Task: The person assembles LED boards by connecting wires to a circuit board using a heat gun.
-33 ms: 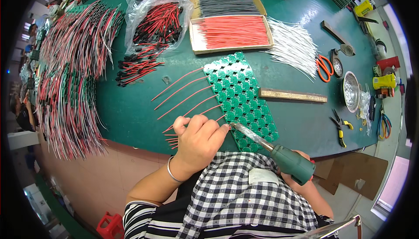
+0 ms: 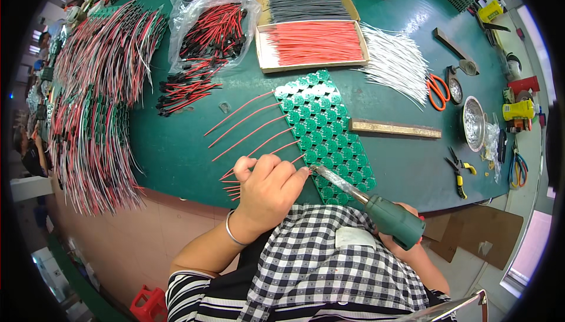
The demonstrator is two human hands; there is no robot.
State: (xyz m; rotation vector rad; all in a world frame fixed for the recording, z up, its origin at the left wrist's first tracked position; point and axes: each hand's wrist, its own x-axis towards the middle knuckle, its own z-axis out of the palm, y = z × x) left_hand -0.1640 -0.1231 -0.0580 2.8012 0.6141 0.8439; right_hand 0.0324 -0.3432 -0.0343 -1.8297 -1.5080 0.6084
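A panel of round green circuit boards (image 2: 321,130) lies on the green table in front of me. Red wires (image 2: 244,123) stick out leftward from its left edge in a row. My left hand (image 2: 268,189) is closed at that edge, with thumb and finger pinching a red wire; my fingers hide most of it. From the right, my right hand (image 2: 406,245) grips the green handle of a soldering iron (image 2: 391,219), which covers part of that hand. The iron's tip meets the panel's left edge, close by my left fingertips.
Past the panel are a box of red wires (image 2: 318,44), a box of dark wires (image 2: 306,5) and loose white wires (image 2: 397,63). Wired boards (image 2: 94,139) are piled left. A wooden bar (image 2: 394,128), orange scissors (image 2: 436,92), metal bowl (image 2: 472,123) and pliers (image 2: 458,178) lie right.
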